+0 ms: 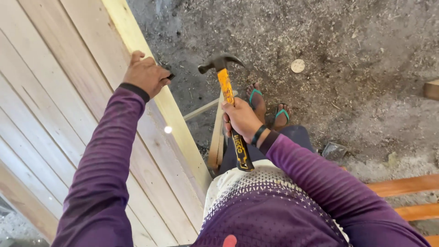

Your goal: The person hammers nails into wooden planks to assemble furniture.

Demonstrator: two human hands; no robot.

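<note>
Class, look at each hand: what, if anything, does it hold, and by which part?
Right hand holds the hammer mid-handle. Left hand pinches something small and dark at the plank edge; unclear what.

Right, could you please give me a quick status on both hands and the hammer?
Left hand on the pale edge board, pinching something small and dark. Right hand gripping claw hammer, head raised, clear of the board. Loose wood strips lean beside the panel.

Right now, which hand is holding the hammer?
The right hand grips the hammer by its yellow handle. The left hand rests on the edge plank instead, pinching something small and dark.
</note>
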